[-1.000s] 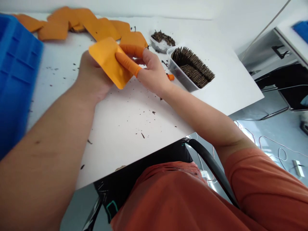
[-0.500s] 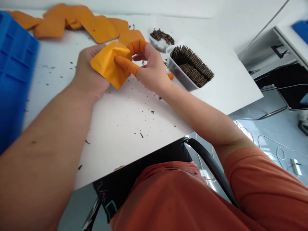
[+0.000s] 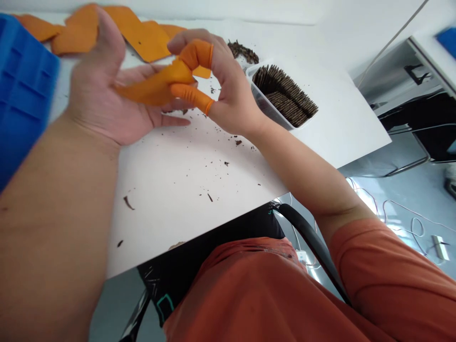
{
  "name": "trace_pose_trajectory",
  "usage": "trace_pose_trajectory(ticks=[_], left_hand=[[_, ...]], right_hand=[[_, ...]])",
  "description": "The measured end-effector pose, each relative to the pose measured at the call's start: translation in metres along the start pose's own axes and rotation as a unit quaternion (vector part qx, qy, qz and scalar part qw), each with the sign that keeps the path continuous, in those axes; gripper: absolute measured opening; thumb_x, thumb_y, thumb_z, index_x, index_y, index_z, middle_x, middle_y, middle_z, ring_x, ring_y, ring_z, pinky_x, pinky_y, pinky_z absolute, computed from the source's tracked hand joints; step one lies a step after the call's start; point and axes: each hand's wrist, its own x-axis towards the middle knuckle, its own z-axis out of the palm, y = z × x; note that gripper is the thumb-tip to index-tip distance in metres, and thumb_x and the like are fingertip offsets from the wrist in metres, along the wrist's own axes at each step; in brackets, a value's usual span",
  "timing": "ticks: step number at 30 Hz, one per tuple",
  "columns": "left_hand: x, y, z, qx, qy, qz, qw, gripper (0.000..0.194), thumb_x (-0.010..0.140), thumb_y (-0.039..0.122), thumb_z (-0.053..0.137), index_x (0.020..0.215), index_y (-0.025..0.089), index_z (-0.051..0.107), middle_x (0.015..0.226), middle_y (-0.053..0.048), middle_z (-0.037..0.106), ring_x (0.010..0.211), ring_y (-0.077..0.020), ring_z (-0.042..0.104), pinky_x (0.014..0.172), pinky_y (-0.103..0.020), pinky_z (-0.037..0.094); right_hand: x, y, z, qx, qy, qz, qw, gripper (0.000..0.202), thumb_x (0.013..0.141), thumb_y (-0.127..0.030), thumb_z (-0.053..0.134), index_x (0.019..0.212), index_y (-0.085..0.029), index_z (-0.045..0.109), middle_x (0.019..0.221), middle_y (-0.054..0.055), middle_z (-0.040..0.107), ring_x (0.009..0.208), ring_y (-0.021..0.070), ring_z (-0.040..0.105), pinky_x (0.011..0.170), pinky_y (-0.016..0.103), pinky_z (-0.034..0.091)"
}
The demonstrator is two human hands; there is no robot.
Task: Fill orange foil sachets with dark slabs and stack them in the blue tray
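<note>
Between thumb and forefinger, both in orange finger covers, my right hand (image 3: 228,88) pinches a small orange packet (image 3: 151,88). The packet is tilted, seen nearly edge-on, and its far end lies over the palm of my left hand (image 3: 114,90). That left hand is spread, palm up, with its thumb raised and its fingers partly behind the packet. To the right of my right hand, a clear plastic box (image 3: 265,102) holds rows of thin dark brown strips (image 3: 288,102).
More orange packets (image 3: 151,40) lie overlapping along the table's back. A blue crate (image 3: 24,90) stands at the left. Dark loose pieces (image 3: 244,51) sit behind my right hand. Brown crumbs are scattered over the white table (image 3: 171,190).
My left hand has opened from its hold on the packet and shifted left, palm up. The packet has turned from facing the camera to nearly edge-on, still in my right hand.
</note>
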Motion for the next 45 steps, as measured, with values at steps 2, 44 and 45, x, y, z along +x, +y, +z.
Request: trace_pose_trajectory(ticks=[2,44,45], left_hand=[[0.002,-0.006,-0.006,0.009,-0.049,-0.020,0.999,0.098,0.068,0.088,0.082,0.139,0.022,0.069,0.145,-0.012,0.064,0.133,-0.0398,0.061,0.090,-0.037,0.062],[0.004,-0.021,-0.010,0.073,-0.003,-0.036,0.997,0.036,0.060,0.012,0.085,0.094,0.010,0.075,0.100,-0.007,0.074,0.131,-0.0408,0.066,0.121,-0.065,0.048],[0.004,-0.020,-0.009,0.071,-0.003,-0.039,0.997,0.036,0.061,0.011,0.084,0.096,0.009,0.075,0.102,-0.008,0.074,0.133,-0.0418,0.065,0.122,-0.065,0.048]], right_hand=[[0.000,-0.001,-0.002,-0.048,-0.016,-0.012,0.999,0.038,0.108,-0.055,0.056,0.110,-0.019,0.068,0.136,0.006,0.072,0.132,0.0148,0.062,0.122,0.035,0.047],[-0.004,-0.004,-0.008,-0.007,-0.184,0.106,0.977,0.047,0.078,-0.067,0.067,0.080,-0.022,0.079,0.147,-0.011,0.067,0.152,0.0333,0.046,0.116,0.048,0.046],[-0.003,-0.004,-0.008,-0.007,-0.182,0.105,0.978,0.054,0.077,-0.072,0.062,0.080,-0.020,0.079,0.146,-0.011,0.067,0.152,0.0355,0.046,0.116,0.049,0.045]])
